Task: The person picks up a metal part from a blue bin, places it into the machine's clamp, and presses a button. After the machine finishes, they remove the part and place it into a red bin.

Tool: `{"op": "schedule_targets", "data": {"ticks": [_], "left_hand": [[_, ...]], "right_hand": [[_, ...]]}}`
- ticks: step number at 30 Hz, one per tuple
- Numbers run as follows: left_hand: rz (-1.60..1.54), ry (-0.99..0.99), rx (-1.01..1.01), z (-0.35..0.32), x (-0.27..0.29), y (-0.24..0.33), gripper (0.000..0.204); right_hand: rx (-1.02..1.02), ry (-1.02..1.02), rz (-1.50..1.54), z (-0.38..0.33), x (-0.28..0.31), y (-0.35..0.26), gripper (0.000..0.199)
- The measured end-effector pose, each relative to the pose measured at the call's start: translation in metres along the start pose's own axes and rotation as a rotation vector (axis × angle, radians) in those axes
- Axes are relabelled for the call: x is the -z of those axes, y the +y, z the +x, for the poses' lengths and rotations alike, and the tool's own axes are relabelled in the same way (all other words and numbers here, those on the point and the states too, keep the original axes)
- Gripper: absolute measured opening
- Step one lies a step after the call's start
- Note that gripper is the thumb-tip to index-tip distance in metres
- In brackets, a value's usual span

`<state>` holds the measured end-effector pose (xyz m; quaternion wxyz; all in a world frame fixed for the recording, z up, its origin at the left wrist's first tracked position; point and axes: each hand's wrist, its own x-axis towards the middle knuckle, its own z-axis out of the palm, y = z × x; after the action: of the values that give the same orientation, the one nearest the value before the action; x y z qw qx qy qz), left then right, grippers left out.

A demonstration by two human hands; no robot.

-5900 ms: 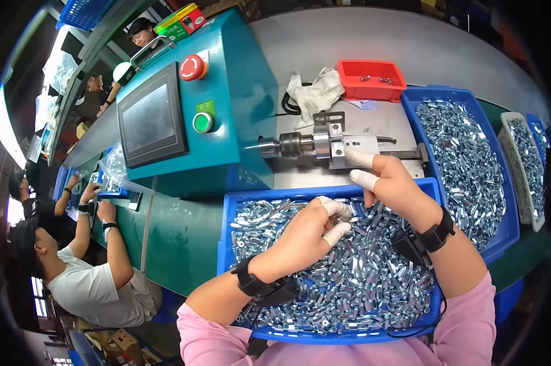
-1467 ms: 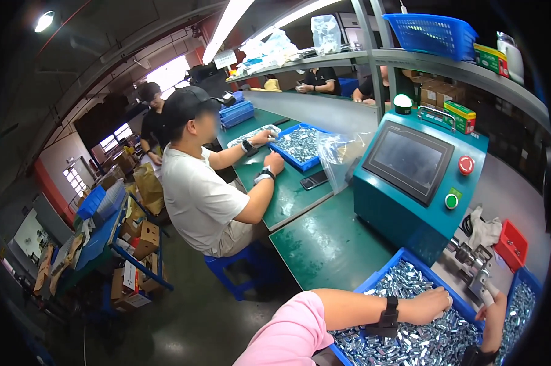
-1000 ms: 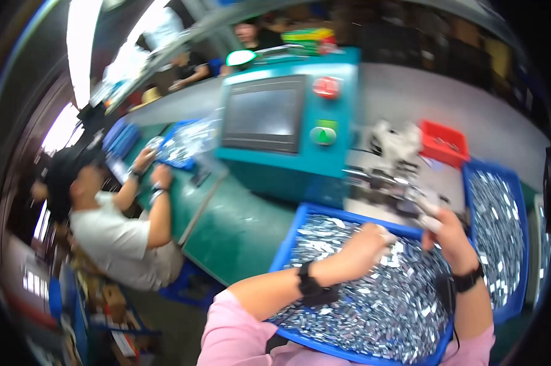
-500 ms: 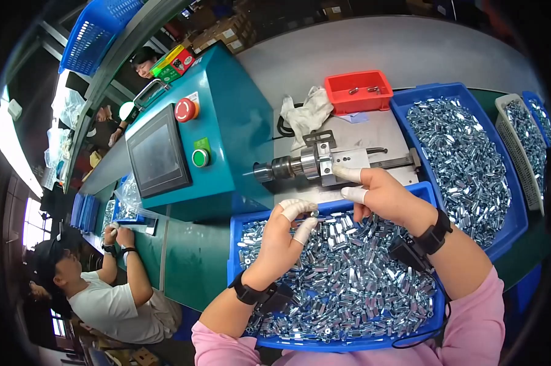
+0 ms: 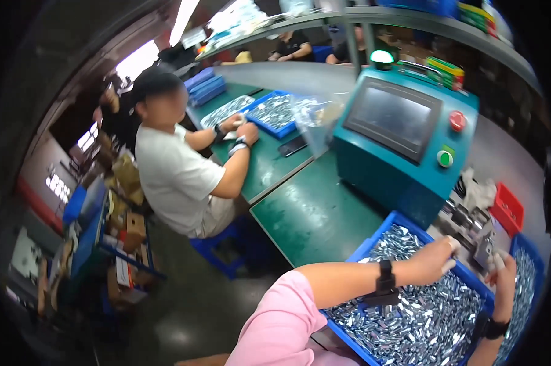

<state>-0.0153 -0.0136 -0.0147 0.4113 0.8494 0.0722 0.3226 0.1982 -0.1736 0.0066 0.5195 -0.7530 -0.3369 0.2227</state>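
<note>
My left hand (image 5: 431, 262) is over the blue bin (image 5: 378, 236) of small shiny metal sleeves (image 5: 416, 320). White covers wrap its fingertips. Its fingers curl in toward the thumb, and anything between them is too small to make out. Further right, my right hand (image 5: 503, 277) is raised beside the metal clamp fixture (image 5: 485, 244), also with white-covered fingertips. Its fingers are bent together, partly blurred, and whatever they hold is hidden. The fixture is next to the teal machine (image 5: 379, 186), which has a dark screen (image 5: 394, 119).
A red tray (image 5: 508, 207) and white cloth (image 5: 480, 190) are behind the fixture. Another blue bin (image 5: 535, 262) of sleeves stands at right. On the left, a co-worker (image 5: 177, 174) sits at the green table (image 5: 312, 213), handling parts beside a blue tray (image 5: 290, 131). A phone (image 5: 292, 146) lies nearby.
My view has swung left, so the machine and bins now appear further right and the co-worker nearer the middle. Both hands remain around the bin and fixture.
</note>
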Motion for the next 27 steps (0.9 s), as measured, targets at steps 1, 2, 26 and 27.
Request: {"op": "schedule_targets", "data": {"ticks": [1, 2, 26, 27], "left_hand": [[0.012, -0.014, 0.004, 0.0, 0.0, 0.0, 0.019], [0.029, -0.028, 0.012, -0.002, 0.001, 0.0, 0.018], [-0.011, -0.014, -0.1, -0.005, -0.008, -0.027, 0.012], [-0.027, -0.01, -0.111, -0.001, -0.008, -0.025, 0.012]], "right_hand": [[-0.006, 0.008, 0.036, 0.002, -0.004, 0.001, 0.029], [-0.015, 0.012, 0.075, 0.006, -0.008, 0.003, 0.03], [0.122, 0.443, -1.105, 0.091, 0.104, 0.036, 0.044], [0.137, 0.436, -1.084, 0.102, 0.149, 0.073, 0.046]]}}
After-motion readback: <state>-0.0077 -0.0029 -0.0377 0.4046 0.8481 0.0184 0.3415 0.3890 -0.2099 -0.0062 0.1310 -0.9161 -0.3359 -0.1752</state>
